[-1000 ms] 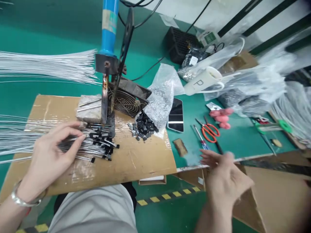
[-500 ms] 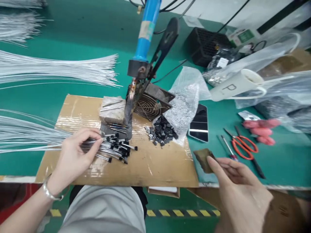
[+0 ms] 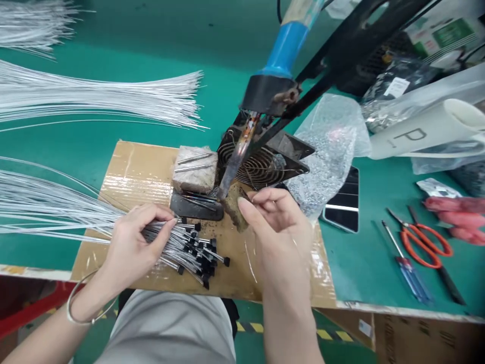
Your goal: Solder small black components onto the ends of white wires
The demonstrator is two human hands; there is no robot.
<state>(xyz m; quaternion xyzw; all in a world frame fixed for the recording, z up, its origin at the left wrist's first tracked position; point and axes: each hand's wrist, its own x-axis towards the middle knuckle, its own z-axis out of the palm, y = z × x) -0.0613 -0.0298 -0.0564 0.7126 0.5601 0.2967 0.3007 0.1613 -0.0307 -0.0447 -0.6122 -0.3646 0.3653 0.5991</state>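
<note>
Our left hand [image 3: 142,237] closes over a bundle of wires [image 3: 64,207], thumb and forefinger almost meeting, and our right hand [image 3: 278,232] pinches a small brown pad [image 3: 232,208] just below the tip of the hanging iron [image 3: 248,136]; we cannot tell whether pad and tip touch. The wires lie across the left edge of the cardboard [image 3: 140,169], and their black caps [image 3: 204,258] stop short of its front edge, which runs close along the front of the worktop [image 3: 151,48]. Between the caps and our right wrist a strip of cardboard shows, giving some room; to the left of the pad, the block [image 3: 195,172] and the fan [image 3: 261,164] crowd the tip. Green surface opens between our wires and the second bundle [image 3: 98,96], and again between the phone [image 3: 343,205] and the screwdriver [image 3: 407,268]. Our right fingers cover one end of the pad, and our left hand hides part of the wires, which leave the picture at the left. The iron's upper end is cut off above, the cup [image 3: 420,132] at the right; the bag [image 3: 328,146] covers part of the phone, and its contents are hard to make out.
</note>
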